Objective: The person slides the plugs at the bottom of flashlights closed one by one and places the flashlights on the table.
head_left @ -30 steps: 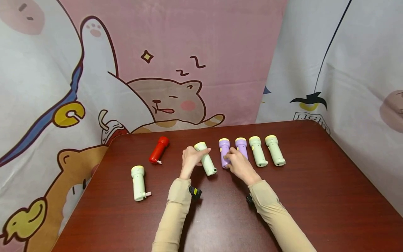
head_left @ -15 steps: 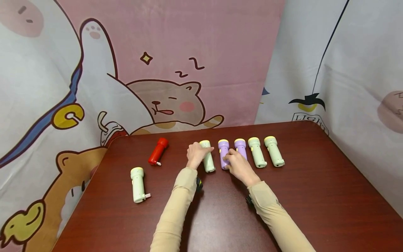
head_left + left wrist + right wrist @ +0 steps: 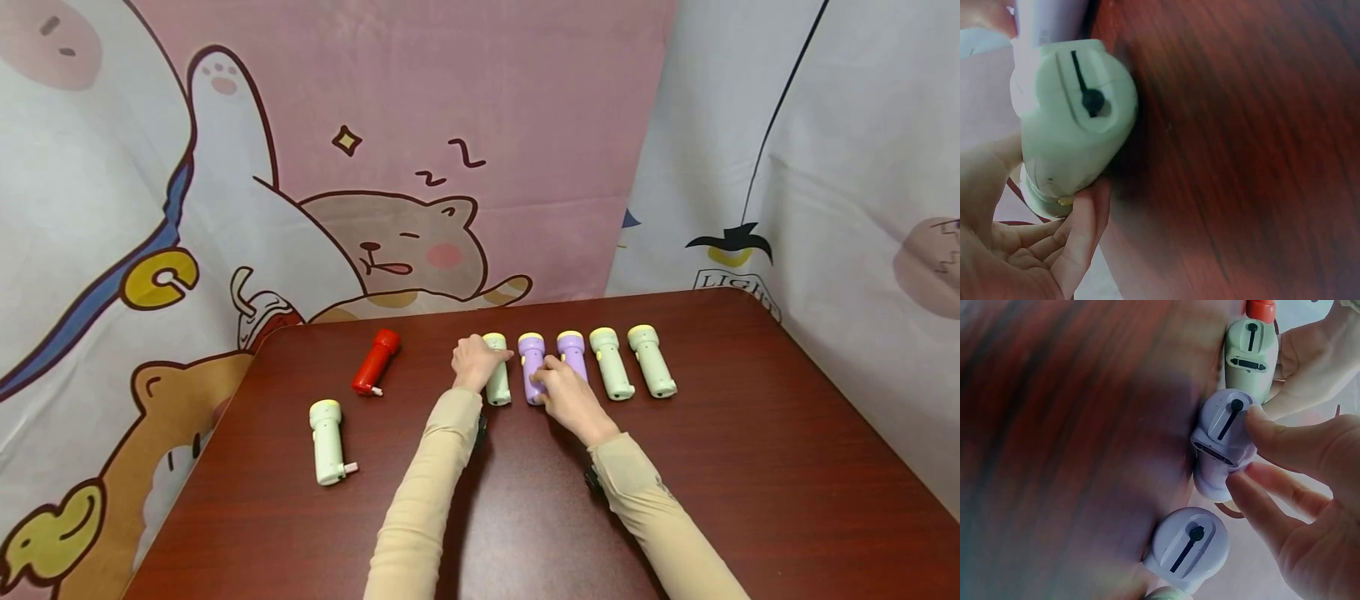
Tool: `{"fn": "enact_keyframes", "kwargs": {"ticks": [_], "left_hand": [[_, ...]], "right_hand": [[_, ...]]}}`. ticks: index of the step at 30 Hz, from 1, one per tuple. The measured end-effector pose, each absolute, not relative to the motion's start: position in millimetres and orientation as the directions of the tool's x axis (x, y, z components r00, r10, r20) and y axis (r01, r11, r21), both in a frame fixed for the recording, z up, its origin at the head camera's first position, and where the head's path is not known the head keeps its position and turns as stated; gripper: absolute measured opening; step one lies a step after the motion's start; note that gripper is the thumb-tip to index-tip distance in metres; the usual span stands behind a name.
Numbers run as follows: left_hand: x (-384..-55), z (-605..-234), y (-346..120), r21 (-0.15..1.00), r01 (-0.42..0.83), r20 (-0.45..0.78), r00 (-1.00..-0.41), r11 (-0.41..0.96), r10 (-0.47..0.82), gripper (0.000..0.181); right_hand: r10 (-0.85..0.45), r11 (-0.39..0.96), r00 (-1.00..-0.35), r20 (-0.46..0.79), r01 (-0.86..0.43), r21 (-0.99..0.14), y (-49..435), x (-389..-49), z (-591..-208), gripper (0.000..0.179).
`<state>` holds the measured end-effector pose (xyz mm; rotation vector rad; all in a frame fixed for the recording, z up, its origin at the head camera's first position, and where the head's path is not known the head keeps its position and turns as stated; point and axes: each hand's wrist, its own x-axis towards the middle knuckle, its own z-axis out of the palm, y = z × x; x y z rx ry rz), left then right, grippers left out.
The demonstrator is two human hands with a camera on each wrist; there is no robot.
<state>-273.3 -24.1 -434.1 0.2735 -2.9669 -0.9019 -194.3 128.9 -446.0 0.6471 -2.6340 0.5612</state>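
My left hand (image 3: pixel 474 363) grips a light green flashlight (image 3: pixel 498 387) lying on the table, its yellow-rimmed head pointing away from me. In the left wrist view the thumb and fingers lie along both sides of this green flashlight (image 3: pixel 1072 125), whose tail end with a dark slot faces the camera. Just to its right, my right hand (image 3: pixel 573 398) pinches the lower body of a purple flashlight (image 3: pixel 531 357). The right wrist view has thumb and fingertips on either side of that purple flashlight (image 3: pixel 1225 434). A second purple flashlight (image 3: pixel 572 350) lies beside it, its lower part hidden by the right hand.
Two more green flashlights (image 3: pixel 611 363) continue the row on the right. A red flashlight (image 3: pixel 375 363) lies slanted at the left, and another green flashlight (image 3: pixel 327 443) with its tail tab sticking out lies nearer. A printed cloth (image 3: pixel 555 167) hangs behind the brown table (image 3: pixel 750 467).
My left hand has slid the green flashlight rightward and slightly away, straightening it beside the purple one. My right hand has stayed nearly still on the purple flashlight.
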Motion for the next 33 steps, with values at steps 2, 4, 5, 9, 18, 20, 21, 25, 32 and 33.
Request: {"fn": "enact_keyframes", "kwargs": {"ticks": [2, 4, 5, 9, 18, 20, 21, 25, 32, 33], "left_hand": [[-273, -435, -23, 0.539, -0.150, -0.021, -0.986, 0.829, -0.165, 0.047], [-273, -435, -22, 0.519, -0.135, -0.012, -0.988, 0.844, -0.151, 0.046], [-273, -435, -22, 0.512, -0.126, -0.006, -0.990, 0.850, -0.143, 0.046], [-273, -435, -22, 0.493, -0.100, 0.014, -0.992, 0.864, -0.123, 0.046], [-268, -432, -22, 0.519, -0.084, -0.011, -0.996, 0.851, -0.091, 0.049], [-267, -430, -23, 0.525, -0.083, -0.008, -0.996, 0.847, -0.092, 0.047], [-266, -429, -23, 0.527, -0.081, -0.006, -0.996, 0.846, -0.092, 0.045], [-264, -426, -26, 0.532, -0.075, 0.023, -0.995, 0.843, -0.102, 0.037], [-259, -420, -36, 0.522, -0.091, 0.027, -0.992, 0.848, -0.123, 0.030], [-258, -419, -38, 0.525, -0.093, 0.025, -0.992, 0.846, -0.124, 0.030]], "right_hand": [[-0.351, 0.814, -0.829, 0.436, -0.500, -0.295, 128, -194, -446, 0.020], [-0.347, 0.815, -0.831, 0.436, -0.497, -0.299, 128, -194, -446, 0.020], [-0.346, 0.815, -0.831, 0.436, -0.497, -0.299, 128, -194, -446, 0.019], [-0.349, 0.815, -0.828, 0.439, -0.499, -0.294, 128, -194, -446, 0.019], [-0.341, 0.821, -0.833, 0.435, -0.489, -0.293, 128, -193, -447, 0.019], [-0.347, 0.818, -0.826, 0.443, -0.498, -0.287, 128, -194, -448, 0.019], [-0.350, 0.817, -0.823, 0.448, -0.502, -0.283, 129, -194, -448, 0.019], [-0.353, 0.814, -0.816, 0.457, -0.508, -0.280, 129, -194, -449, 0.019], [-0.354, 0.814, -0.814, 0.461, -0.511, -0.277, 130, -195, -450, 0.019], [-0.352, 0.813, -0.815, 0.460, -0.510, -0.281, 130, -195, -450, 0.019]]}}
